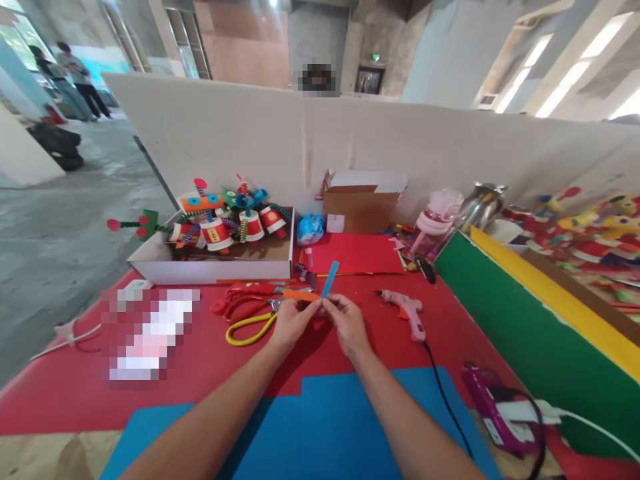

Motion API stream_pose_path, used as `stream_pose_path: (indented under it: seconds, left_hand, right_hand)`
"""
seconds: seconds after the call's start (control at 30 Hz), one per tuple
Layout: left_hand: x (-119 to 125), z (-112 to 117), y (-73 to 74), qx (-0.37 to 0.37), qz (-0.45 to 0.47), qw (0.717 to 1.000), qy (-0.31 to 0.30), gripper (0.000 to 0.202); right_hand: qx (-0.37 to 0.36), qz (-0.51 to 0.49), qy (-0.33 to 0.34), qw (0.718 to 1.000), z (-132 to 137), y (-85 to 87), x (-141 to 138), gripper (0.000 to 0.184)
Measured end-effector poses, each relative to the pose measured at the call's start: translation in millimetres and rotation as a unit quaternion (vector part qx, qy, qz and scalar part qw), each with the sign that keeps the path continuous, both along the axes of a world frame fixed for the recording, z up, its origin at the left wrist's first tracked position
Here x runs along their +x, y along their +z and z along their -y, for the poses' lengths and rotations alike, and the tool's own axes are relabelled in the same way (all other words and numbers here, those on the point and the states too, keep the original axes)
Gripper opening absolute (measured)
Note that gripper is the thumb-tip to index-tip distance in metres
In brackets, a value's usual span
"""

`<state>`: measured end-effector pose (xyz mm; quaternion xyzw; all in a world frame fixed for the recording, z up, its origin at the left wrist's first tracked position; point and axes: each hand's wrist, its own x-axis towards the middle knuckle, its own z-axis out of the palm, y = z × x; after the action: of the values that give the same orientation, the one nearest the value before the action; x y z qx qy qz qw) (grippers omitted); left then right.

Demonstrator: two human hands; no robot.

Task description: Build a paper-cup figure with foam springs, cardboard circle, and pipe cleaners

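Red tabletop (215, 363) below, my left hand (293, 327) and right hand (349, 323) pinch an orange paper strip (296, 293) and blue paper strip (331, 277).

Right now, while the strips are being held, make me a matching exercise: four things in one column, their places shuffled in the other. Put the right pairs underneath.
Things
1. Blue paper strip
2. Pink glue gun
3. Paper-cup figures
4. Pink bottle

Places
A. In and over the low white box
B. Beside the shiny metal jug, toward the back of the table
C. On the red table cover, just to the right of the right hand
D. Held where the right hand meets the left hand

Right pairs: 1-D, 2-C, 3-A, 4-B
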<state>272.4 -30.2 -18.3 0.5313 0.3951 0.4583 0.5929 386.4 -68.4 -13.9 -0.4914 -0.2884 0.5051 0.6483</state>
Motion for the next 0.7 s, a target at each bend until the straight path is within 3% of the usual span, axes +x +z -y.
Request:
stream_pose_path:
  seconds: [0.3,0.53,0.7]
  left_hand:
    - [-4.1,0.5,7.6,-0.041,-0.004,0.999,0.014,0.029]
    - [-3.4,2.4,7.7,-0.021,-0.027,0.999,-0.021,0.031]
    - [-3.3,1.9,6.3,-0.019,-0.031,0.999,-0.008,0.031]
  right_hand:
    - [0.004,-0.02,0.043,0.999,1.5,1.9,0.1,0.029]
    - [0.009,0.046,0.035,0.998,3.0,1.7,3.4,0.023]
    - [0.0,0.064,0.05,0.997,2.5,3.4,7.7,0.023]
